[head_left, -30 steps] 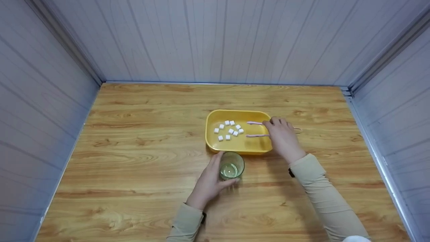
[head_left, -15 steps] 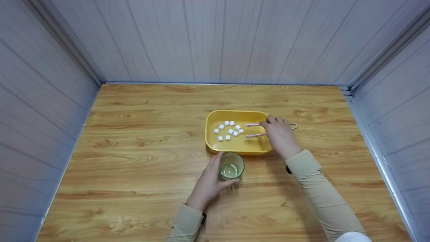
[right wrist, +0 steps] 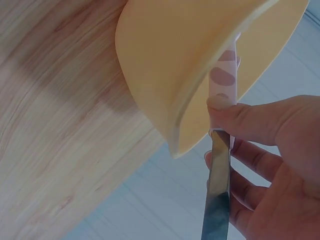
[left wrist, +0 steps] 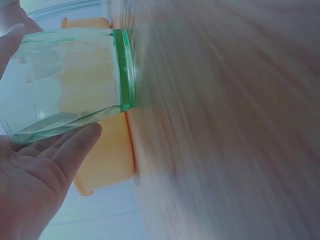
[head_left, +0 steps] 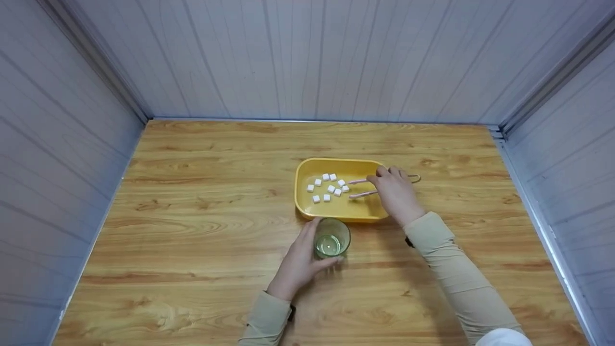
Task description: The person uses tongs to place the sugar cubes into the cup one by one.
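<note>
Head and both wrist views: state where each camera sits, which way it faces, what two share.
Head: on the head, facing forward and down at the yellow rectangular tub, white cubes and woodgrain table; left hand and right hand show, in beige sleeves.
Left wrist: on that wrist, facing low across the table at the green glass tumbler; the left hand shows.
Right wrist: on that wrist, facing the pink-and-metal tongs; the right hand shows.
Both wrist views share the tub.

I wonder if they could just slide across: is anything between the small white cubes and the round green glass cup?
Yes: the yellow rectangular tray's near wall stands between the cubes and the green cup, so the cubes would probably need lifting over it.
</note>
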Demonstrator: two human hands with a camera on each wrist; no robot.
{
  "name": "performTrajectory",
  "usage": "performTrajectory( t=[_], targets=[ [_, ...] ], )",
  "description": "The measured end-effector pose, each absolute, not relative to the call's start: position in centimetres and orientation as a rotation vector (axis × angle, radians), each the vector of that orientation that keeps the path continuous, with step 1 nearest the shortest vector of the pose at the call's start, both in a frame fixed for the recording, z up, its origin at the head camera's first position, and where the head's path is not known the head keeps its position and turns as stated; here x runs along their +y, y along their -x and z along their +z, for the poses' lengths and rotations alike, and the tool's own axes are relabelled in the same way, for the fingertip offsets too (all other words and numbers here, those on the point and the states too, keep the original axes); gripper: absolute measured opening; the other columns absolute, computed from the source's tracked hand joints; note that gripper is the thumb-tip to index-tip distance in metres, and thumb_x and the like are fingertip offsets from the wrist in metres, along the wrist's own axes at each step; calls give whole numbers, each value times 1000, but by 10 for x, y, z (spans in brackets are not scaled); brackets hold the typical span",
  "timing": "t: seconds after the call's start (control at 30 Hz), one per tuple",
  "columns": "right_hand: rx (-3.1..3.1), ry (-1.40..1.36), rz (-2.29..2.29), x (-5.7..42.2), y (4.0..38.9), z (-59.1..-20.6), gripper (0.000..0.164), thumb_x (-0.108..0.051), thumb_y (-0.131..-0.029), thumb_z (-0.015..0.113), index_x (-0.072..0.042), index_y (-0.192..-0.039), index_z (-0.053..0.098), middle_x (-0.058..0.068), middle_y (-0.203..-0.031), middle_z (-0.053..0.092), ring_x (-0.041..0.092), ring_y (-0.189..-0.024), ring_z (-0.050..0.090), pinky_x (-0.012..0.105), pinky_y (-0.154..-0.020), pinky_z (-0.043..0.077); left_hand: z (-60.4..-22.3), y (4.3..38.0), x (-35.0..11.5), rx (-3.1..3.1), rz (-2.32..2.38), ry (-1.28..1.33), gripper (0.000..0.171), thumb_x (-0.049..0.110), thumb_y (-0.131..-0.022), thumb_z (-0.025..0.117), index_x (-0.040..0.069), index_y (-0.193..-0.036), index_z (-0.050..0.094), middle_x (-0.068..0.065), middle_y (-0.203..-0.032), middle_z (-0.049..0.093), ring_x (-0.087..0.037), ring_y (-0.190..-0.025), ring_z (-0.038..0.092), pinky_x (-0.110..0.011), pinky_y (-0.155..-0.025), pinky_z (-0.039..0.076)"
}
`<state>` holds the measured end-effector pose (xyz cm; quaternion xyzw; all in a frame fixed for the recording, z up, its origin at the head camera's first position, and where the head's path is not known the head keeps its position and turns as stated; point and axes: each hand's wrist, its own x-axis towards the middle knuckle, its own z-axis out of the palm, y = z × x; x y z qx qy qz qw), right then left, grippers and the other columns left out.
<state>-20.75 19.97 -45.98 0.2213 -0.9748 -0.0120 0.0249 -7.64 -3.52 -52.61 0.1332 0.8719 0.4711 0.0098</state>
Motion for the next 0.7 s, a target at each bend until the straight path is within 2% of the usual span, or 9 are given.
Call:
performTrajectory(
  t=[0.5,0.7],
  targets=[
    [-2976,-722,-85,194,212,-468,37,8,-84,66,-13,-114,70,12,-102,57,34,-90,50,45,-76,44,-526,76,-36,2723,1470,-418,100,48,-74,78,5,-148,26,-7,-142,40,-20,-125,44,-39,-105,38],
    [-2954,-734,-95,193,212,-471,34,7,-85,64,-13,-112,70,12,-100,57,34,-90,49,46,-76,44,-526,75,-36,2719,1472,-397,101,44,-73,81,7,-149,26,-7,-142,39,-20,-126,43,-39,-105,37]
  ],
)
